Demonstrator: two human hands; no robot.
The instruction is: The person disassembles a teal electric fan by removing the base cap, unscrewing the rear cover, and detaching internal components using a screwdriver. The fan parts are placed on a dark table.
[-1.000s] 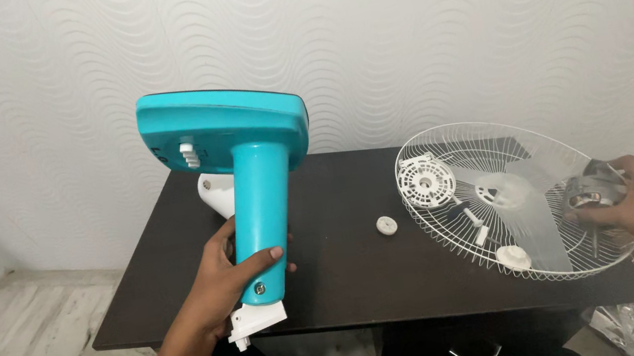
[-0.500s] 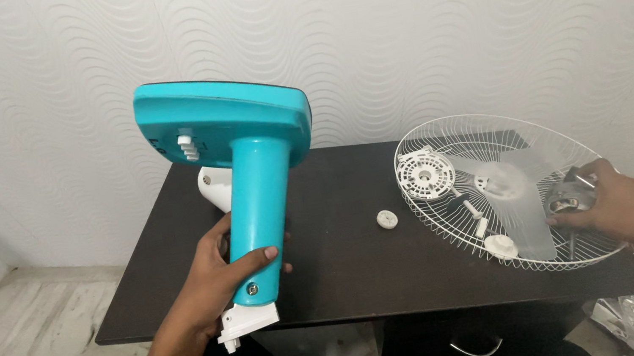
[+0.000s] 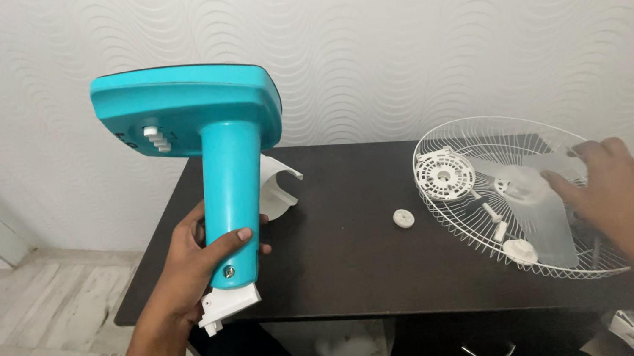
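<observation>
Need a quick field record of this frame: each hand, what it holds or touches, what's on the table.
left hand: gripping the column of the teal fan stand, base uppermost, white fitting at the lower end
right hand: over the white wire fan guard, fingers spread above the translucent blade; contact unclear
dark table: guard, small white round cap, white curved plastic part behind the stand
backdrop: wavy-textured white wall

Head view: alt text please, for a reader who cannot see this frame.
A person's left hand grips the column of a turquoise fan stand, base uppermost, over a dark table. The right hand reaches palm-down into a white wire fan guard lying on the table, which holds a clear blade and small white parts. A small white knob sits between them.
</observation>
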